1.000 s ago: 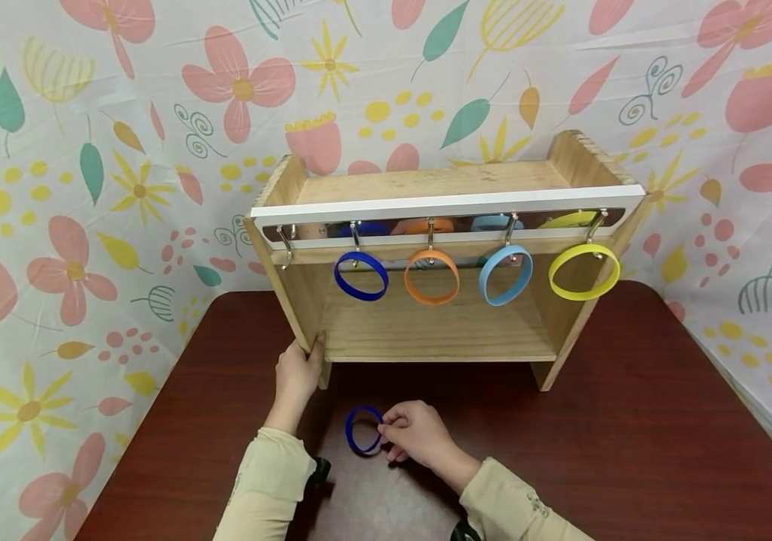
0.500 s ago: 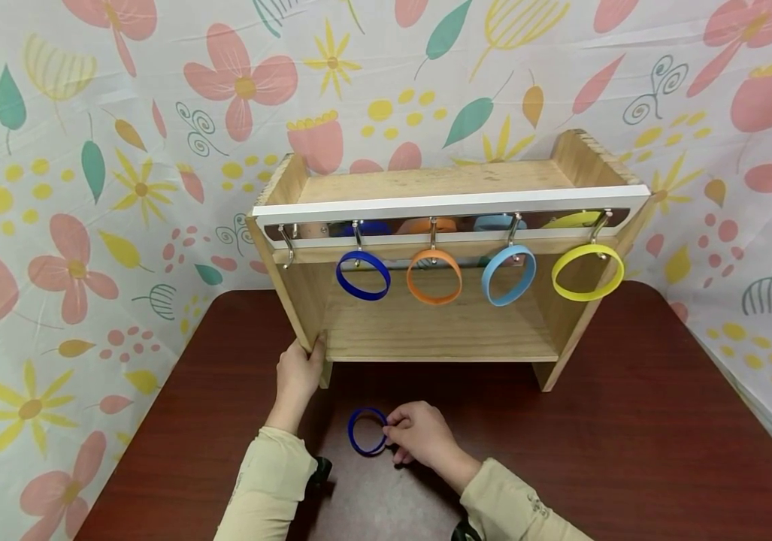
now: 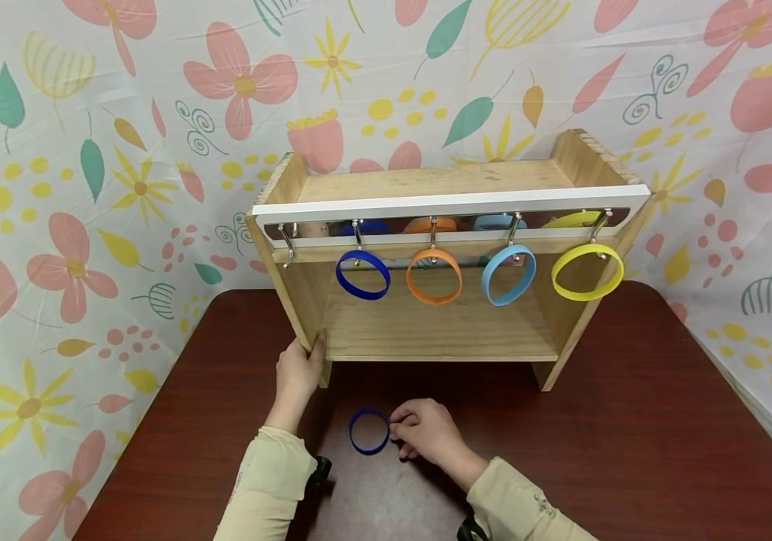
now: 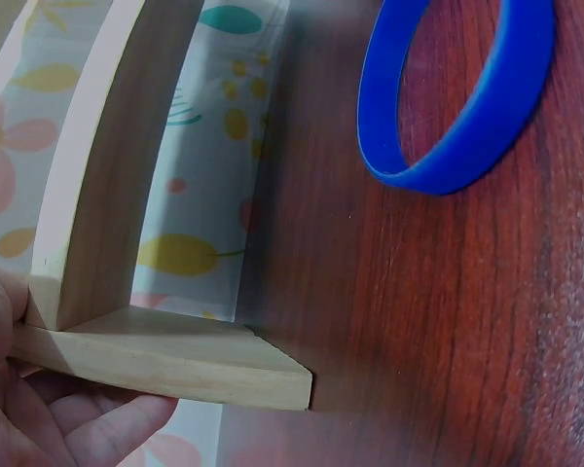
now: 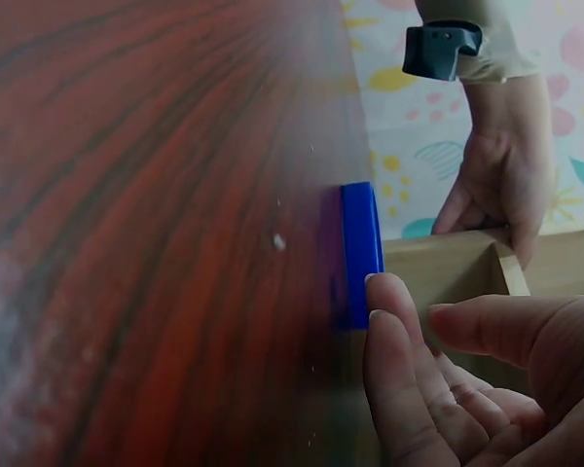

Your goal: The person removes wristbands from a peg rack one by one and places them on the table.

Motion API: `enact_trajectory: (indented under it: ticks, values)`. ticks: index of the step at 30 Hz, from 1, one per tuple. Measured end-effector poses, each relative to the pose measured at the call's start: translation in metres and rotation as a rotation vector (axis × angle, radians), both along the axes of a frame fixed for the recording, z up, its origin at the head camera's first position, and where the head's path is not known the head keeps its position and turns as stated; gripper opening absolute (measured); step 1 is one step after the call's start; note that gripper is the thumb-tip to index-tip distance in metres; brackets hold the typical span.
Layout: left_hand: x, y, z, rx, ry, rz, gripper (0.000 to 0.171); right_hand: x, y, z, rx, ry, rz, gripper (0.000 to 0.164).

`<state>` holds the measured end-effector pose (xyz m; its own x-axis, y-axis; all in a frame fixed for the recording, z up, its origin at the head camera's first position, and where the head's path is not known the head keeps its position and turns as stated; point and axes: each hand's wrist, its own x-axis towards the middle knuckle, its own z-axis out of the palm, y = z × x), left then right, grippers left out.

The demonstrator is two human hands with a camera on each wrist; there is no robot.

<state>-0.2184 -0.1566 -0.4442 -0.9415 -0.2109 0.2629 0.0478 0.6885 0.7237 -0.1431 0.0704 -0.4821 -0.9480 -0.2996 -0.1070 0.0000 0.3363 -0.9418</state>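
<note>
A dark blue wristband [image 3: 368,432] lies on the table in front of the wooden shelf [image 3: 440,330]. My right hand [image 3: 428,432] is just right of that band; in the right wrist view, the thumb [image 5: 487,324] and fingertips [image 5: 387,321] stand apart, close to the wristband's edge [image 5: 362,255]. Whether a fingertip still touches it I cannot tell. My left hand [image 3: 298,376] grips the lower left side panel of the shelf. In the left wrist view, its fingers [image 4: 107,423] curl under the panel [image 4: 175,365], while the blue wristband [image 4: 457,126] lies apart at upper right.
Along the shelf's white front rail [image 3: 449,204] runs a row of metal hooks. Wristbands in blue [image 3: 363,275], orange [image 3: 434,277], light blue [image 3: 509,275] and yellow [image 3: 587,272] hang there. The leftmost hook [image 3: 287,246] carries none. Behind is a flowered cloth [image 3: 122,188].
The blue wristband has gone from tilted in my right fingers to flat on the table. My right hand has shifted slightly right, its fingers parting from the band. My left hand has not moved.
</note>
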Motion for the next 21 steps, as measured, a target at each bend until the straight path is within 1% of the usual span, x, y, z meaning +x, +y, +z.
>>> enact_trajectory:
  ticks: [5, 12, 21]
  values:
    - [0.0, 0.0, -0.001, 0.003, -0.006, 0.002, 0.033, 0.0, 0.004, 0.002, -0.023, 0.009, -0.003, 0.014]
    - [-0.001, 0.0, -0.001, 0.008, -0.01, -0.002, 0.035, -0.001, 0.012, 0.011, -0.049, 0.042, 0.014, 0.016]
    - [0.0, 0.0, 0.001, 0.01, -0.019, 0.0, 0.035, 0.002, 0.021, 0.03, -0.041, 0.083, 0.029, 0.018]
